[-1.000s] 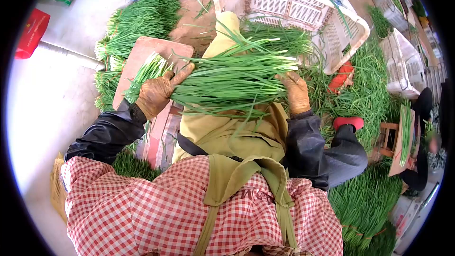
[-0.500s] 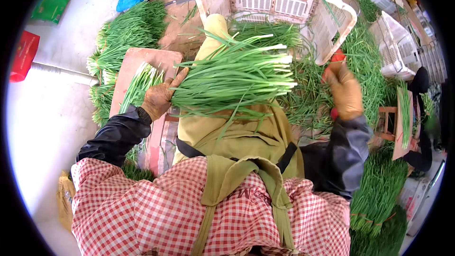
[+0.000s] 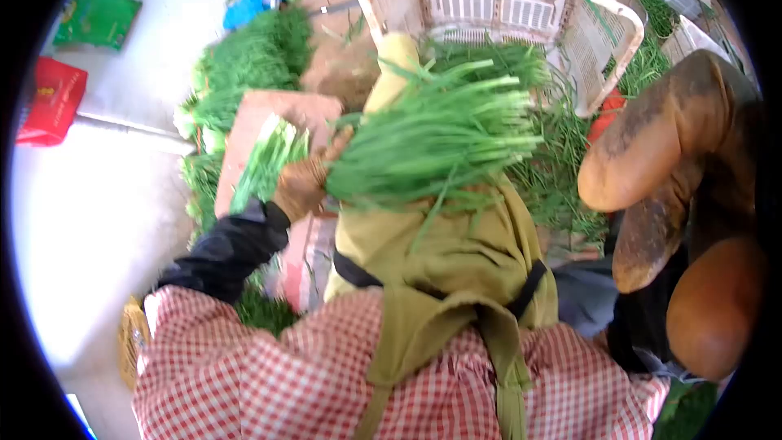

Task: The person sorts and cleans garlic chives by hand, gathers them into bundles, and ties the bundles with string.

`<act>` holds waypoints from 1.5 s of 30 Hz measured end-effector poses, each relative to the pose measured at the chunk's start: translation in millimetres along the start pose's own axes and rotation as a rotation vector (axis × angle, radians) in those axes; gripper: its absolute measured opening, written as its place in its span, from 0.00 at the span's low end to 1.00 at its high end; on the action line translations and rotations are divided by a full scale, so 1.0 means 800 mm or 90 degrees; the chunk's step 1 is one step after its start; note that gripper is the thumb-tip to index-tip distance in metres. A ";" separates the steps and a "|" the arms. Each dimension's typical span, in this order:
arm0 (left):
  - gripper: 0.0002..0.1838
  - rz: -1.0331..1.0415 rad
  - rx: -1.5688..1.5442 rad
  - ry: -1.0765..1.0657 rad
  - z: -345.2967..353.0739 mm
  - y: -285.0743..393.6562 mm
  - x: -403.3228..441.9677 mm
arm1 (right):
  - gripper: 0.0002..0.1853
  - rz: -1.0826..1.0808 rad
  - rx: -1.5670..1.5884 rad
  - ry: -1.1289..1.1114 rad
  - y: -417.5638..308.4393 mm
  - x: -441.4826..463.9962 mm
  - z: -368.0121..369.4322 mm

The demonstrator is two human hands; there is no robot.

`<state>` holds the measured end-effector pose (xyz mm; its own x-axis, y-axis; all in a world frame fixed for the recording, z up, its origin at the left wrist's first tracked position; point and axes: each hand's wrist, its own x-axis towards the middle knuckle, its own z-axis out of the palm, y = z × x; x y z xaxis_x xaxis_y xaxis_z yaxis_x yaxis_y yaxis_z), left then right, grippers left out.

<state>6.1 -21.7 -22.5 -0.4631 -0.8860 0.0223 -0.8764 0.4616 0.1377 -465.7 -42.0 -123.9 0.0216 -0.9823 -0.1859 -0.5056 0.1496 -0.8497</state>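
Produce-sorting workspace, shed or workshop type, exact kind unclear. Evidence: stacked green bundles [image 3: 254, 65] on the brown floor [image 3: 342, 73], leaf litter [image 3: 562, 187], big white plastic crate [image 3: 497, 2], person [image 3: 301, 375] in olive apron [image 3: 440, 253] under a bunch of green stalks [image 3: 432, 147].

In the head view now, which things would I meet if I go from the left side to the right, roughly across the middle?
Red bag → small bunch of green stalks → left hand → large bunch of green stalks → right hand.
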 end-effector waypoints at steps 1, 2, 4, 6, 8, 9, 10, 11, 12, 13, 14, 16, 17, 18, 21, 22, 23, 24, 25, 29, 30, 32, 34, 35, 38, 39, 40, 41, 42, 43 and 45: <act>0.67 -0.019 0.024 -0.014 0.009 -0.002 0.003 | 0.06 0.036 -0.029 0.011 0.042 0.006 0.013; 0.68 -0.060 -0.007 -0.071 0.009 -0.002 -0.004 | 0.06 0.074 -0.046 0.010 0.069 0.007 0.025; 0.66 -0.123 -0.098 -0.135 0.006 -0.015 0.002 | 0.06 0.124 -0.061 0.009 0.106 0.016 0.043; 0.63 -0.126 -0.039 -0.115 0.000 0.010 -0.015 | 0.06 0.142 -0.087 0.004 0.118 0.023 0.051; 0.62 -0.059 -0.094 -0.042 -0.006 -0.014 -0.018 | 0.07 0.144 -0.120 -0.006 0.123 0.034 0.050; 0.61 0.006 -0.137 0.051 0.008 -0.014 -0.016 | 0.07 0.147 -0.153 -0.008 0.122 0.037 0.040; 0.61 0.027 -0.177 0.037 0.007 -0.015 -0.001 | 0.07 0.154 -0.169 -0.005 0.117 0.037 0.038; 0.61 0.003 -0.125 0.026 -0.007 -0.013 -0.003 | 0.08 0.157 -0.174 -0.001 0.114 0.043 0.033; 0.60 -0.020 -0.073 0.014 -0.013 -0.016 -0.005 | 0.08 0.158 -0.183 0.013 0.107 0.049 0.029; 0.59 -0.079 -0.015 0.004 -0.009 -0.018 -0.016 | 0.08 0.150 -0.188 0.015 0.087 0.052 0.024; 0.58 -0.076 -0.022 0.000 -0.009 -0.023 -0.010 | 0.09 0.131 -0.180 0.049 0.071 0.057 0.010; 0.57 -0.090 -0.028 -0.029 -0.013 -0.037 -0.010 | 0.09 0.056 -0.098 0.096 -0.014 0.062 -0.017; 0.58 -0.112 -0.029 -0.030 -0.012 -0.043 -0.009 | 0.10 -0.013 -0.021 0.102 -0.076 0.063 -0.034; 0.58 -0.134 -0.032 -0.036 -0.014 -0.055 -0.001 | 0.10 -0.091 0.058 0.082 -0.140 0.066 -0.046; 0.60 -0.129 -0.061 -0.042 0.006 -0.010 -0.022 | 0.11 -0.387 0.251 -0.064 -0.273 0.023 -0.075; 0.60 -0.117 -0.083 -0.020 -0.001 -0.008 -0.002 | 0.11 -0.448 0.286 -0.124 -0.296 0.033 -0.081; 0.61 -0.113 -0.099 0.006 -0.006 0.003 0.023 | 0.12 -0.482 0.299 -0.179 -0.310 0.048 -0.089; 0.61 -0.097 -0.117 0.042 -0.007 -0.001 0.034 | 0.12 -0.495 0.275 -0.206 -0.317 0.061 -0.081; 0.61 -0.099 -0.116 0.045 -0.007 -0.011 0.029 | 0.12 -0.465 0.198 -0.204 -0.323 0.074 -0.062; 0.60 -0.108 -0.084 0.038 0.000 -0.043 -0.006 | 0.32 -0.270 -0.557 -0.089 -0.297 0.112 0.018; 0.60 -0.098 -0.085 0.022 -0.003 -0.030 -0.002 | 0.34 -0.186 -0.555 -0.171 -0.279 0.122 0.022; 0.59 -0.062 -0.095 0.029 -0.011 -0.012 0.010 | 0.30 -0.176 -0.463 -0.288 -0.257 0.135 0.019; 0.58 -0.062 -0.051 0.025 -0.008 -0.018 0.010 | 0.30 -0.141 -0.238 -0.438 -0.257 0.152 0.022; 0.56 -0.052 -0.007 0.017 -0.008 -0.023 0.013 | 0.28 -0.149 -0.085 -0.482 -0.254 0.158 0.030; 0.52 -0.060 0.043 0.023 -0.013 -0.039 0.006 | 0.21 -0.110 0.074 -0.528 -0.251 0.166 0.070; 0.51 -0.076 0.050 0.018 -0.015 -0.045 0.004 | 0.19 -0.123 0.223 -0.508 -0.247 0.164 0.081; 0.51 -0.067 0.055 0.024 -0.018 -0.049 0.003 | 0.19 -0.111 0.304 -0.524 -0.246 0.163 0.081; 0.51 -0.072 0.057 0.035 -0.018 -0.054 0.003 | 0.20 -0.098 0.383 -0.541 -0.245 0.162 0.079; 0.54 -0.109 0.059 -0.001 -0.017 -0.060 0.002 | 0.16 0.013 0.496 -0.535 -0.258 0.151 0.077; 0.57 -0.145 0.061 -0.038 -0.017 -0.065 0.001 | 0.14 0.122 0.613 -0.512 -0.271 0.139 0.075; 0.63 -0.129 0.027 -0.039 -0.024 -0.075 -0.002 | 0.11 -0.009 0.811 -0.526 -0.224 0.149 0.072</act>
<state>61.6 -48.9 -12.0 -0.2831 -0.9571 -0.0622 -0.9565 0.2770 0.0911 -322.9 -179.3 -22.3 0.7009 -0.7129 -0.0223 0.5498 0.5599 -0.6198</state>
